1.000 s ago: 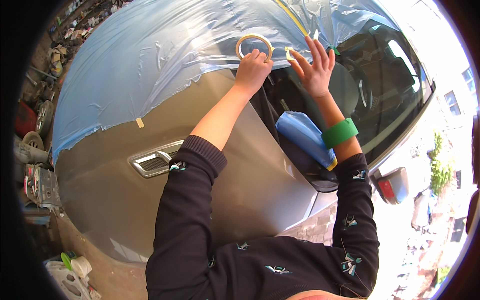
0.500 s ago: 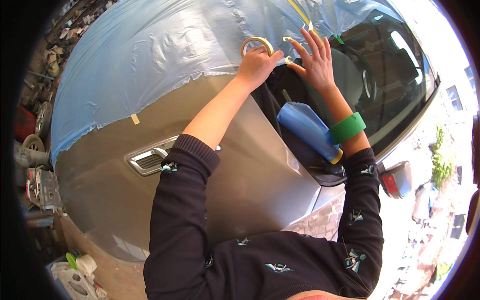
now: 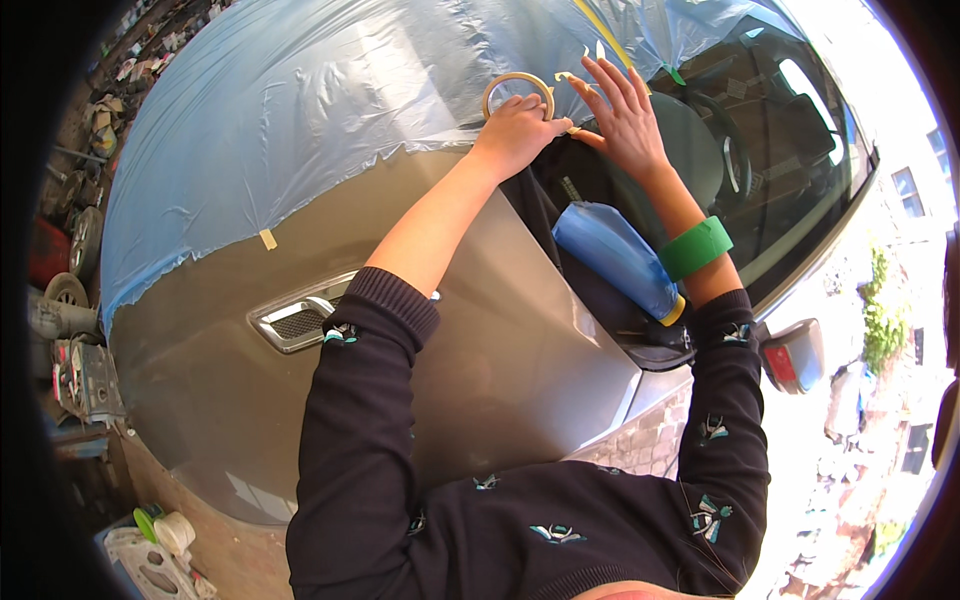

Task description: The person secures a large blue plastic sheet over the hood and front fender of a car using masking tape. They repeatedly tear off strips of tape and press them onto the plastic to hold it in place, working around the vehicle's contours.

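My left hand (image 3: 520, 133) is closed around a roll of masking tape (image 3: 490, 95), over the torn-looking edge of the blue plastic sheet (image 3: 300, 120) on the car hood. Beside it, at the base of the windshield, my right hand (image 3: 628, 125) has its fingers stretched and spread. Small torn bits of tape (image 3: 562, 77) cling to its fingertips. My two thumbs nearly meet; whether they touch I cannot tell. A green tape roll (image 3: 696, 249) circles my right wrist. Below that wrist, a blue roll of masking film (image 3: 615, 258) with a yellow end lies against the windshield base.
The bare grey-brown hood (image 3: 480, 300) carries a chrome vent (image 3: 295, 322) and a small tape tab (image 3: 268, 240) at the sheet's edge. A yellow tape strip (image 3: 602, 30) runs across the sheet. The side mirror (image 3: 793, 358) juts out at right. Assorted parts and wheels (image 3: 85, 240) lie at left.
My right hand has shifted slightly left, its thumb coming closer to my left thumb. My left hand and the tape roll have hardly moved.
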Demonstrator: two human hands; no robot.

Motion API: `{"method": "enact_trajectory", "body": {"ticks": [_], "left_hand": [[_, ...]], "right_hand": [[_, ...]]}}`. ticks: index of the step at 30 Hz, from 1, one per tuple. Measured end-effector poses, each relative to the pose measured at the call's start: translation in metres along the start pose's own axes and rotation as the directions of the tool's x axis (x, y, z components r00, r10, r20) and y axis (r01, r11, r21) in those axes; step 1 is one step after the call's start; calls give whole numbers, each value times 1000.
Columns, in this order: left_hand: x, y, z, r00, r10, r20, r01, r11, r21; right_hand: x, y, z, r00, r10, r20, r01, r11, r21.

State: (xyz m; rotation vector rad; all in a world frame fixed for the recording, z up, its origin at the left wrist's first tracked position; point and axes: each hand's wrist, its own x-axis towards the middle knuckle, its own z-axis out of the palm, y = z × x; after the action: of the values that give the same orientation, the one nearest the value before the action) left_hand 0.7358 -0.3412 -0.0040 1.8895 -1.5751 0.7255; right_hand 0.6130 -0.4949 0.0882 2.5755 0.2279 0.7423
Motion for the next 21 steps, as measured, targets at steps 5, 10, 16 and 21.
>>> {"method": "enact_trajectory", "body": {"ticks": [5, 10, 16, 21], "left_hand": [[-2, 0, 1, 999, 16, -38, -16, 1000, 9], [0, 2, -3, 995, 14, 99, -10, 999, -44], [1, 2, -1, 994, -4, 107, 8, 999, -39], [-1, 1, 0, 997, 27, 67, -23, 998, -59]], "right_hand": [[-3, -2, -1, 1000, -20, 4, 20, 1000, -23], [-9, 0, -4, 1000, -5, 14, 6, 999, -43], [-13, 1, -9, 1000, 0, 26, 0, 1000, -21], [-9, -2, -19, 996, -59, 70, 56, 998, 42]]}}
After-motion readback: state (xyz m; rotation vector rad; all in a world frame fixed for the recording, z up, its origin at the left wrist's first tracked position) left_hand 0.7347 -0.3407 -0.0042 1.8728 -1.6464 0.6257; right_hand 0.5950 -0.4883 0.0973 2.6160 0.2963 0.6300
